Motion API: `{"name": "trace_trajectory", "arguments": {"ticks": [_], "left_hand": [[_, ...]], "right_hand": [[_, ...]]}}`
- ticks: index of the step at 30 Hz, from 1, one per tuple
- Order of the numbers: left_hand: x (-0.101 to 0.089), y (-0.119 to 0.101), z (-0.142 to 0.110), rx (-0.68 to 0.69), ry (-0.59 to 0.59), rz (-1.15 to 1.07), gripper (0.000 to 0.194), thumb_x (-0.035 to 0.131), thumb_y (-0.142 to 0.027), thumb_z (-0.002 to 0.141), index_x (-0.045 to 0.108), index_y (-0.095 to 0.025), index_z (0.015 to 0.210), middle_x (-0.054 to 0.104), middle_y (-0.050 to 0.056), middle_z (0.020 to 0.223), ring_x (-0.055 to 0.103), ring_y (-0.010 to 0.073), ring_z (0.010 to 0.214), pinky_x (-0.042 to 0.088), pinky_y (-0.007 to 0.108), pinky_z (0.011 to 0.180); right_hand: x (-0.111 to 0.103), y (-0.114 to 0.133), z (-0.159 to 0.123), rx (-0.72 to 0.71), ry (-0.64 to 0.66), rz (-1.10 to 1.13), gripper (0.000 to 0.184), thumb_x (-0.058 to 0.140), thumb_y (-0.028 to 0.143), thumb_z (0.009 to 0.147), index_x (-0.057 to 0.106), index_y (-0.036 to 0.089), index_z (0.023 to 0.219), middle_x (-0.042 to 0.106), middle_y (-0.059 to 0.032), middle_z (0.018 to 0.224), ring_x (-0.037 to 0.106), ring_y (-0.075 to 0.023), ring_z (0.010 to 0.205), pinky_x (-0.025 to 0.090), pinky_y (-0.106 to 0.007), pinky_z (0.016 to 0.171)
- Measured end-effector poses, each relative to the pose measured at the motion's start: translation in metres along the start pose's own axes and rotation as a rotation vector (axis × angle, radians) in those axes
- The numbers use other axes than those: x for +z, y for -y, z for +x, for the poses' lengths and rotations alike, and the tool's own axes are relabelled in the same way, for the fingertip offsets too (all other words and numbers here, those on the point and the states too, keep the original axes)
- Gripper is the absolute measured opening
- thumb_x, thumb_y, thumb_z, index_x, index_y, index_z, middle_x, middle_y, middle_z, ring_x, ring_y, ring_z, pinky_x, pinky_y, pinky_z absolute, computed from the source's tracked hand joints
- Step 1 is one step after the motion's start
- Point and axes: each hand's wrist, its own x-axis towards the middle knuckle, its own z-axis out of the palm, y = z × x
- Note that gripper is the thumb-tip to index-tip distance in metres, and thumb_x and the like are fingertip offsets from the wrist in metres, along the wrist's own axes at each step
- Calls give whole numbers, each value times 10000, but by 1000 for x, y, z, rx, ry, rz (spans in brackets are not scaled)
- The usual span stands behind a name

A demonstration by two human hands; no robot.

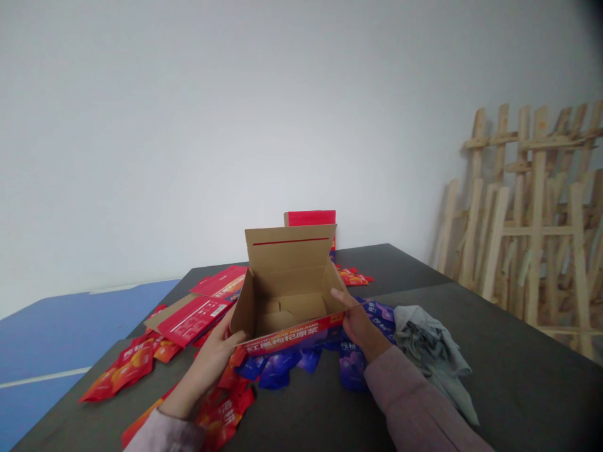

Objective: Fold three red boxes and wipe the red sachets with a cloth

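While left hand [220, 342] and right hand [354, 317], half-curled, clasp an open carton [292, 274], red pouches [135, 364], blue pouches [277, 371] and grey cloth [431, 345] crowd the black table [513, 370] near easels [537, 232].

The underside of an open cardboard box [292, 339] is out of sight, and so are most of the fingers of the left hand [219, 348] and right hand [357, 319] at its sides. Its raised lid hides much of a red box [311, 218] behind. Blue pouches [280, 370] are partly covered by the open box, and the left forearm crosses red pouches [223, 414], which the bottom edge cuts off. Both sleeves [417, 408] run out there too. Fine print on a flattened carton [193, 320] is too small to read. The right edge crops wooden frames [537, 220].
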Motion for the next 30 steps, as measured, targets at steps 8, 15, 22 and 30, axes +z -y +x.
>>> {"name": "trace_trajectory", "arguments": {"ticks": [8,15,22,30], "left_hand": [[8,0,1,-11,22,62,560,808,-219,615,696,-216,1164,782,94,1017,719,302,1033,577,378,854],[8,1,1,-21,42,29,549,828,-247,611,709,-199,1145,784,106,1009,726,319,1016,579,406,869],[5,-3,-2,44,92,82,575,830,-197,574,714,-184,1137,780,106,1043,701,339,1070,571,413,890],[5,8,4,-33,15,28,638,851,-295,634,676,-225,1244,779,98,1055,714,300,1059,567,371,890]], "right_hand": [[-3,-1,1,-89,-45,2,629,672,372,772,573,290,1388,758,-53,1156,646,-345,1207,498,-576,1050],[-3,-4,1,-112,-79,24,616,660,401,796,571,272,1392,756,-61,1160,641,-339,1216,475,-574,1082],[0,-7,7,-139,-67,40,612,669,413,811,561,252,1392,761,-45,1152,659,-322,1190,513,-539,1042],[-4,-3,4,-187,-120,40,580,661,399,820,587,250,1376,760,-67,1159,652,-333,1200,493,-553,1056]]}}
